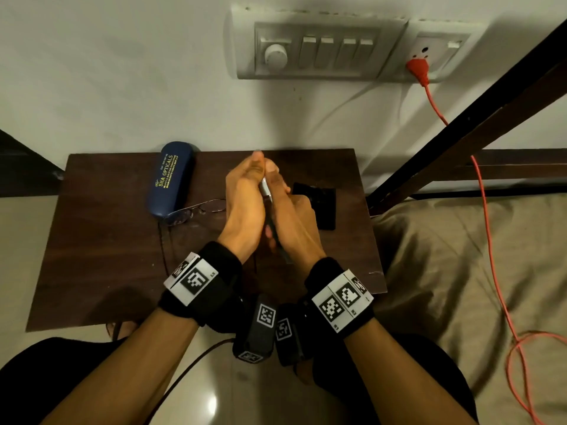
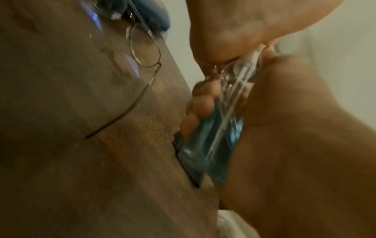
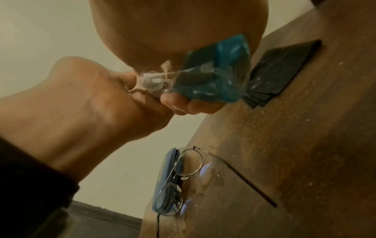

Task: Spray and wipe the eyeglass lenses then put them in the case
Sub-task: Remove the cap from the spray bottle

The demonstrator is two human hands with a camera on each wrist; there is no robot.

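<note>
A clear spray bottle of blue liquid is held up between both hands above the dark wooden table. My right hand wraps its fingers round the bottle's body. My left hand grips the bottle's top end. Thin wire-rimmed eyeglasses lie open on the table, lenses next to the shut blue case. Droplets glisten on the wood beside the lenses. A folded black cloth lies right of the hands.
The table stands against a white wall with a switch panel and an orange plug and cable. A bed with a beige sheet and a dark frame post are at the right. My knees are below the near table edge.
</note>
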